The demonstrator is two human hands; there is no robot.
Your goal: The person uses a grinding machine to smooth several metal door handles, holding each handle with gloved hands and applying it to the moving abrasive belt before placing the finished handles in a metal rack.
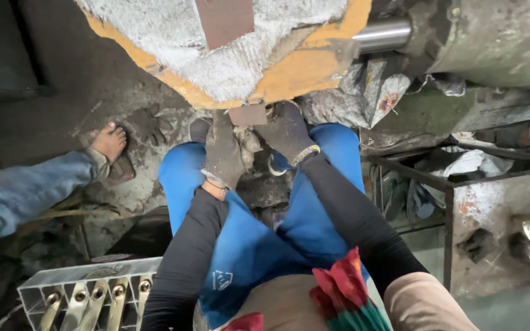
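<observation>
Item: our two gloved hands at centre frame, under a large buffing wheel (228, 55) that fills the upper middle. The wheel is round, faced in frayed whitish cloth, with orange-stained edges.

Our left hand (223, 156), in a grimy knitted glove, and our right hand (286, 132), likewise gloved, together pinch one small flat reddish-brown metal piece (248, 114) against the wheel's lower edge; both are closed on it.

Count: two hands, two black sleeves, one piece at the wheel.

Surroundings: one polished steel shaft (383, 35) at upper right, running into a dull grey housing. A white slotted plastic crate (62, 288) at lower left shows four brass-coloured fittings (96, 297). Another person's bare foot (109, 142) and denim leg lie at left on the dirty floor. Our blue-trousered knees sit below the hands.
</observation>
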